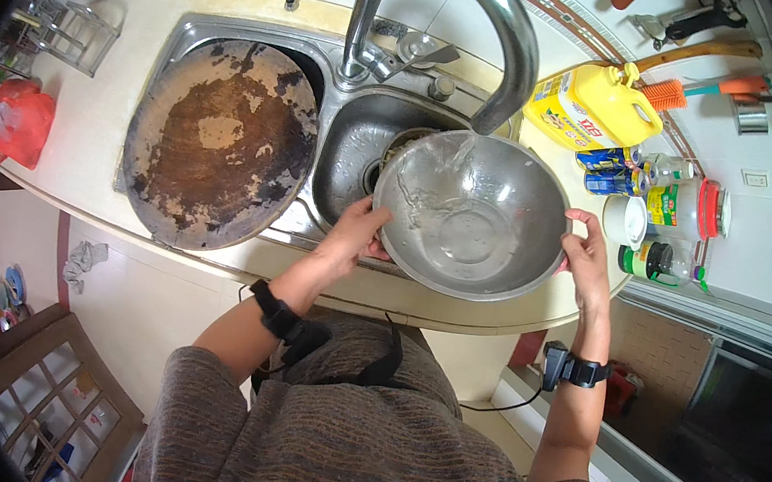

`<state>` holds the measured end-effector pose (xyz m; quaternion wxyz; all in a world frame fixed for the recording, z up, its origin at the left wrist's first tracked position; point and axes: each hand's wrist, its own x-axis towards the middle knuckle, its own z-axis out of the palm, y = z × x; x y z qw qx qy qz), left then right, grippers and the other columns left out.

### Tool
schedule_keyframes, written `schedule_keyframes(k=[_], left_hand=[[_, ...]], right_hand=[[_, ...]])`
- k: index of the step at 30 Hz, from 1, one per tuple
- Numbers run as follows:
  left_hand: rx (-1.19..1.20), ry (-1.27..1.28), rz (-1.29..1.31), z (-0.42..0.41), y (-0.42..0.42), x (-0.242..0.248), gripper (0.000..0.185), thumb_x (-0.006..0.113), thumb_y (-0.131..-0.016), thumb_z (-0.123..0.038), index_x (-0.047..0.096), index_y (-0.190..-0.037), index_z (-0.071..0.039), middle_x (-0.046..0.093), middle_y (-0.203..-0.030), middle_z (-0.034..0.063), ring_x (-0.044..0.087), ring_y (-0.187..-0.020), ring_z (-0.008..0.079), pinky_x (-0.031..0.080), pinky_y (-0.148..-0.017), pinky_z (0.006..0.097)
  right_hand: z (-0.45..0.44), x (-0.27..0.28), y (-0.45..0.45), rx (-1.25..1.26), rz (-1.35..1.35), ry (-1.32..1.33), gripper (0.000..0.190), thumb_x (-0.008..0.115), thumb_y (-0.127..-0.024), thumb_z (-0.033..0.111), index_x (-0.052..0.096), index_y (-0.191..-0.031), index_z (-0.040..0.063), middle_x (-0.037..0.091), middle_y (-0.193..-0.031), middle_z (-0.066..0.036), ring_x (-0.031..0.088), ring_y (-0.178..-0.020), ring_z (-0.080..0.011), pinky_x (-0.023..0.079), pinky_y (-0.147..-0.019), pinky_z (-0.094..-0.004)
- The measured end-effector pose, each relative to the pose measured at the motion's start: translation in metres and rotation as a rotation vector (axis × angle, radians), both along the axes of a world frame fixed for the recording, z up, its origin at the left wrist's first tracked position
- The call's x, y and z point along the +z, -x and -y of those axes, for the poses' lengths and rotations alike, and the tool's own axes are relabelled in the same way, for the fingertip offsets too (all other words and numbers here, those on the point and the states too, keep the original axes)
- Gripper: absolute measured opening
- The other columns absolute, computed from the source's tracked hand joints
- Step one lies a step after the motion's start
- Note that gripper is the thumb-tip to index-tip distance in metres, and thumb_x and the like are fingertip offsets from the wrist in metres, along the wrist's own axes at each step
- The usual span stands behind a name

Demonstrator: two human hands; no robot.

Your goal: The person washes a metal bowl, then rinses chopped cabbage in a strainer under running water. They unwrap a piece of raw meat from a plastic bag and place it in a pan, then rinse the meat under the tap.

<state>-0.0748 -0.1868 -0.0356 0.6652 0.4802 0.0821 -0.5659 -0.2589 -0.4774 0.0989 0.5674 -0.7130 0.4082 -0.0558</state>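
Note:
A large stainless steel bowl (pixel 527 208) is held by its rim between my hands, above the right sink basin (pixel 349 128) and the counter's front edge. My left hand (pixel 358 230) grips the left side of the rim; my right hand (pixel 584 254) grips the right side. Water lies in the bowl, and a clear stream falls into it from the curved chrome faucet (pixel 525 48). Beneath the bowl's upper left edge, another round vessel (pixel 401 143) in the basin is mostly hidden. The undersides of the bowl and some of my fingertips are out of sight.
A big stained round board or lid (pixel 217 141) covers most of the left basin. Right of the sink stand a yellow detergent jug (pixel 583 110), blue cans (pixel 614 182), a white container (pixel 624 220) and plastic jars. A red plastic bag (pixel 19 124) and a metal rack (pixel 82 37) sit at left.

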Motion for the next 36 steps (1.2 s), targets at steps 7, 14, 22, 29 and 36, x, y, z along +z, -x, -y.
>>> schedule_keyframes(k=[7, 14, 22, 29, 36], left_hand=[[-0.061, -0.192, 0.360, -0.009, -0.041, 0.082, 0.073, 0.061, -0.094, -0.012, 0.022, -0.152, 0.010, 0.054, -0.064, -0.0003, 0.058, -0.049, 0.0124, 0.056, -0.052, 0.0267], [-0.076, -0.309, 1.060, -0.009, -0.043, 0.114, 0.059, 0.061, -0.089, -0.008, 0.049, -0.147, -0.007, 0.059, -0.071, 0.0010, 0.058, -0.060, 0.0111, 0.052, -0.065, 0.0268], [0.099, -0.269, 1.197, -0.018, -0.069, 0.061, 0.054, 0.066, -0.091, -0.002, 0.057, -0.142, -0.017, 0.050, -0.078, -0.0043, 0.048, -0.070, 0.0065, 0.046, -0.069, 0.0230], [0.088, -0.189, 0.774, 0.037, -0.043, -0.007, 0.050, 0.061, -0.093, -0.005, 0.053, -0.142, -0.011, 0.049, -0.078, -0.0050, 0.052, -0.067, 0.0061, 0.045, -0.053, 0.0238], [-0.023, -0.103, 0.593, 0.042, -0.036, -0.002, 0.046, 0.060, -0.094, -0.008, 0.056, -0.140, -0.011, 0.052, -0.080, -0.0057, 0.051, -0.068, 0.0040, 0.042, -0.059, 0.0211]], right_hand=[[-0.013, -0.108, 0.035, -0.133, 0.026, -0.582, 0.030, 0.057, -0.095, 0.009, 0.052, -0.124, 0.005, 0.063, -0.088, -0.005, 0.062, -0.063, -0.0116, 0.055, -0.055, -0.0238], [-0.060, -0.157, 0.013, 0.016, 0.074, -0.797, 0.024, 0.057, -0.097, 0.010, 0.051, -0.119, 0.004, 0.065, -0.102, -0.010, 0.070, -0.085, -0.0214, 0.062, -0.072, -0.0362], [-0.063, -0.146, -0.007, -0.068, 0.306, -0.426, 0.032, 0.059, -0.095, 0.005, 0.054, -0.127, 0.003, 0.064, -0.110, -0.010, 0.067, -0.092, -0.0187, 0.062, -0.077, -0.0336], [-0.028, -0.059, 0.038, 0.022, 0.379, 0.441, 0.028, 0.063, -0.086, 0.000, 0.056, -0.112, 0.003, 0.060, -0.105, -0.008, 0.058, -0.102, -0.0166, 0.056, -0.079, -0.0314], [-0.032, -0.054, 0.061, -0.172, 0.256, -0.193, 0.009, 0.061, -0.090, 0.005, 0.053, -0.093, 0.005, 0.051, -0.094, 0.001, 0.048, -0.092, -0.0096, 0.043, -0.084, -0.0237]])
